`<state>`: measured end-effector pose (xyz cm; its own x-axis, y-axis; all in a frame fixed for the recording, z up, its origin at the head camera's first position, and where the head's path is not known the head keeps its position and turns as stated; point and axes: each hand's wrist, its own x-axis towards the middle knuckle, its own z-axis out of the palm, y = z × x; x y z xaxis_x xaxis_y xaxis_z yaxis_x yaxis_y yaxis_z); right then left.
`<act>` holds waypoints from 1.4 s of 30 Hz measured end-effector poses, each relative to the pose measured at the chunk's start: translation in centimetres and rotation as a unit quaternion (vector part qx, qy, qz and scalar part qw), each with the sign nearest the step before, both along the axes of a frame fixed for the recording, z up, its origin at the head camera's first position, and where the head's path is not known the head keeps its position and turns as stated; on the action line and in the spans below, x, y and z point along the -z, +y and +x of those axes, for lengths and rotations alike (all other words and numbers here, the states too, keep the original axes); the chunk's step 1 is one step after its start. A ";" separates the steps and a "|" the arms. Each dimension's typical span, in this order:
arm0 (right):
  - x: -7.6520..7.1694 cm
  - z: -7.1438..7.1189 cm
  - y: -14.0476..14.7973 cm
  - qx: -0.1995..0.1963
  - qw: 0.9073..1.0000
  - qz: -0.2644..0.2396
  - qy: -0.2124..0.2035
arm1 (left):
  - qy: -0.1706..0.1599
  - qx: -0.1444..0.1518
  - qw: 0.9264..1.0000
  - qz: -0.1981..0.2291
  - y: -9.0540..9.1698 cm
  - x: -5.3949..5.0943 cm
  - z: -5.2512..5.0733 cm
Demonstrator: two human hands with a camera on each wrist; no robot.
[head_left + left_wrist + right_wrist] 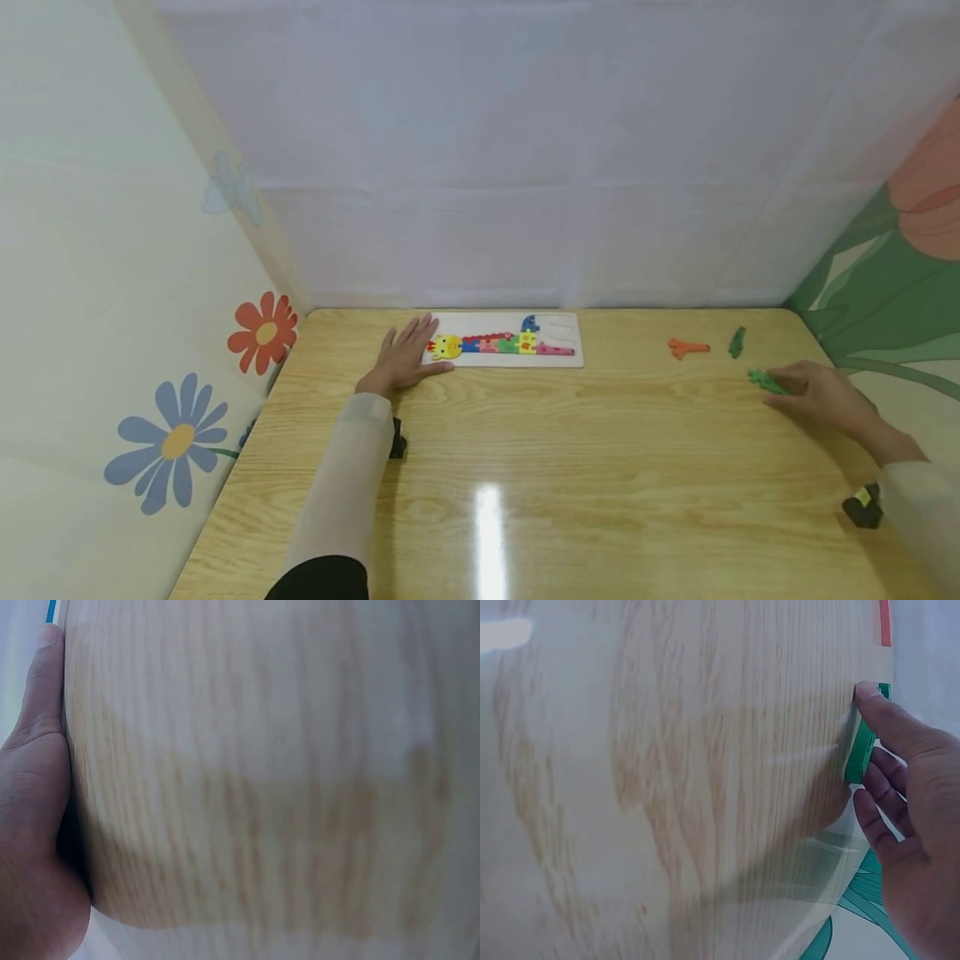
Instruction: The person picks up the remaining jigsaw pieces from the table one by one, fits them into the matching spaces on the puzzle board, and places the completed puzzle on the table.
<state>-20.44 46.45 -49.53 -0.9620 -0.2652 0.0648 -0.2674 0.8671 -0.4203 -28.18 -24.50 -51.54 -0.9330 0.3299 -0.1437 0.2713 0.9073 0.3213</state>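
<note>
A white puzzle board (480,360) lies near the table's far edge, with a giraffe made of several coloured pieces set in it. Bare recesses show at its right end. My left hand (405,357) rests with fingers spread on the board's left end; in the left wrist view only part of the hand (34,802) shows, along the left side. At the far right my right hand (821,400) pinches a green puzzle piece (765,382) between thumb and fingers. The right wrist view shows that green piece edge-on, with the thumb (889,716) against it.
An orange puzzle piece (686,347) and a dark green puzzle piece (737,342) lie on the wooden table (600,467), left of and beyond my right hand. A white cloth wall (525,167) stands behind the table, with flower-printed panels at both sides.
</note>
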 end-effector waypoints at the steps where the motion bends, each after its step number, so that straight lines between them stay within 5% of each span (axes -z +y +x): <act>1: 0.0 0.0 0.0 0.000 1.000 -0.001 -0.002 | -0.001 0.000 1.000 0.001 0.0 0.0 -0.1; 42: 0.9 -0.8 -0.6 -0.001 0.999 0.010 0.046 | 0.006 0.006 1.000 0.014 -0.3 0.7 -0.3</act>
<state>-21.25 45.80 -50.42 -0.9514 -0.2700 0.1481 -0.3067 0.8740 -0.3770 -28.50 -24.80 -52.20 -0.9304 0.3451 -0.1234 0.2865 0.8948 0.3424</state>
